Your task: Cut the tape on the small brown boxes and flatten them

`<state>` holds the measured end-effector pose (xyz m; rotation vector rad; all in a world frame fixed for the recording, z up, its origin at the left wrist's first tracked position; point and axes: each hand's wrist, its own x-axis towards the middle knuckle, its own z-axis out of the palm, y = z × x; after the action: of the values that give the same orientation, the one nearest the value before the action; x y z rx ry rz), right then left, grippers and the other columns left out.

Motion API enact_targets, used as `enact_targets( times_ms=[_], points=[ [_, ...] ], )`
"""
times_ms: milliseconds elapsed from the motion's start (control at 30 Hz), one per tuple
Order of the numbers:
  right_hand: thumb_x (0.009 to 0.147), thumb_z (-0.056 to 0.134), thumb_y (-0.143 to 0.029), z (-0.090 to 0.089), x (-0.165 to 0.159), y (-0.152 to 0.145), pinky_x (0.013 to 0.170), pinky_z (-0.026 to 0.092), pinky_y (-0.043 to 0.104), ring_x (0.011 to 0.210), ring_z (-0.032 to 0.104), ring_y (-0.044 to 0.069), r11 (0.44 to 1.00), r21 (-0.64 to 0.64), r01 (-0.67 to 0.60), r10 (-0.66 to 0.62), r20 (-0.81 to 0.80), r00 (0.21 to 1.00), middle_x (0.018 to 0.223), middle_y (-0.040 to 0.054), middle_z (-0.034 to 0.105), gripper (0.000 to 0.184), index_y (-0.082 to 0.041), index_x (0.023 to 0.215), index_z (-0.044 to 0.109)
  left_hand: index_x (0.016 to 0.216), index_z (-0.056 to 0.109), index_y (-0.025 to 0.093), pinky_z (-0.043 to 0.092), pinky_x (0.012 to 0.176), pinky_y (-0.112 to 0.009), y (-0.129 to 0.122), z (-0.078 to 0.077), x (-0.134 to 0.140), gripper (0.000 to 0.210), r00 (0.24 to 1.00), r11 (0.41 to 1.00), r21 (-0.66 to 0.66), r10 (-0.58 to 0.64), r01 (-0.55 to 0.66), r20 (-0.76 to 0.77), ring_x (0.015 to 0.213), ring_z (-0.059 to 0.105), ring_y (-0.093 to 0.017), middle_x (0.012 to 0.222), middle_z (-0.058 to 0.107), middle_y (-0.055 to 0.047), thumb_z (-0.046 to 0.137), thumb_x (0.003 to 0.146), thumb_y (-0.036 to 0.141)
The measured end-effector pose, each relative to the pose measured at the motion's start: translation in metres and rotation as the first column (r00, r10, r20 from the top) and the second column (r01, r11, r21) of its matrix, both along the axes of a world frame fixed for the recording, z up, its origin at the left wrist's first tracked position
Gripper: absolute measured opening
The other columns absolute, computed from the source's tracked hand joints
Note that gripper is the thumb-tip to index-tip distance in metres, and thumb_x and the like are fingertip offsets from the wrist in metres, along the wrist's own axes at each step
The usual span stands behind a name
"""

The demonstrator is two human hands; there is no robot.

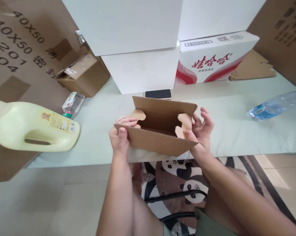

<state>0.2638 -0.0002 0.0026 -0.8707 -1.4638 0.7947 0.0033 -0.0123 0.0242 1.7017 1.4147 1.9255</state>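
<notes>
A small brown cardboard box (160, 141) stands open at the table's front edge, its mouth facing up toward me. Its far flap is raised, its near flap leans toward me, and notched side flaps show at both ends. My left hand (120, 136) is closed on the left end, thumb on the near flap and fingers by the left side flap. At the right end, my right hand (202, 132) has its thumb against the right side flap, with its other fingers curled loosely outside. The inside of the box is dark.
Behind the box lies a black-faced phone (158, 94), before white boxes (140, 70) and a red-lettered carton (212, 60). To the left are a yellow jug (40, 126), a clear bottle (73, 103) and a brown carton (86, 75). A water bottle (273, 106) lies right.
</notes>
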Motion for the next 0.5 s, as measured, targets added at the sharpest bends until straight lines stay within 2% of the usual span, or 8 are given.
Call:
enact_targets(
  times_ms=[67, 133, 200, 400, 500],
  points=[
    [0.090, 0.064, -0.046, -0.002, -0.003, 0.003, 0.115, 0.044, 0.055, 0.145, 0.043, 0.028, 0.996, -0.066, -0.067, 0.058, -0.129, 0.990, 0.163, 0.0019, 0.028, 0.076, -0.048, 0.152, 0.021, 0.076, 0.081, 0.027, 0.050, 0.101, -0.047, 0.001, -0.001, 0.003, 0.062, 1.000, 1.000, -0.003, 0.018, -0.018, 0.015, 0.096, 0.071, -0.024, 0.084, 0.078, -0.007, 0.041, 0.095, 0.070],
    [0.087, 0.067, -0.048, -0.002, -0.004, 0.007, 0.110, 0.049, 0.054, 0.139, 0.051, 0.028, 0.976, -0.141, -0.167, 0.134, -0.215, 0.967, 0.156, 0.0050, 0.040, 0.083, -0.046, 0.153, 0.017, 0.073, 0.080, 0.027, 0.050, 0.102, -0.048, 0.000, -0.002, 0.005, 0.063, 0.999, 0.999, -0.008, 0.048, -0.048, 0.015, 0.094, 0.071, -0.024, 0.082, 0.077, -0.006, 0.040, 0.093, 0.072],
    [0.084, 0.069, -0.050, 0.001, -0.005, 0.010, 0.107, 0.052, 0.053, 0.134, 0.054, 0.029, 0.958, -0.197, -0.206, 0.148, -0.272, 0.951, 0.151, 0.0060, 0.045, 0.088, -0.044, 0.154, 0.015, 0.073, 0.080, 0.028, 0.049, 0.102, -0.049, 0.000, -0.002, 0.007, 0.064, 0.998, 0.998, -0.004, 0.065, -0.065, 0.014, 0.090, 0.072, -0.024, 0.080, 0.077, -0.006, 0.040, 0.093, 0.073],
    [0.083, 0.063, -0.043, 0.009, -0.009, 0.007, 0.105, 0.052, 0.052, 0.134, 0.054, 0.029, 0.950, -0.277, -0.146, 0.071, -0.261, 0.963, 0.153, 0.0050, 0.046, 0.086, -0.041, 0.157, 0.019, 0.071, 0.080, 0.029, 0.050, 0.101, -0.051, -0.004, -0.002, 0.008, 0.065, 0.997, 0.997, -0.020, 0.069, -0.069, 0.020, 0.086, 0.072, -0.025, 0.080, 0.077, -0.006, 0.039, 0.091, 0.076],
    [0.082, 0.061, -0.038, 0.010, -0.010, 0.006, 0.103, 0.054, 0.050, 0.127, 0.058, 0.027, 0.944, -0.302, -0.132, 0.049, -0.268, 0.962, 0.148, 0.0036, 0.051, 0.086, -0.042, 0.157, 0.020, 0.075, 0.081, 0.029, 0.049, 0.101, -0.052, -0.006, -0.004, 0.007, 0.066, 0.998, 0.998, -0.013, 0.063, -0.063, -0.003, 0.088, 0.071, -0.026, 0.082, 0.077, -0.006, 0.036, 0.092, 0.074]
  ],
)
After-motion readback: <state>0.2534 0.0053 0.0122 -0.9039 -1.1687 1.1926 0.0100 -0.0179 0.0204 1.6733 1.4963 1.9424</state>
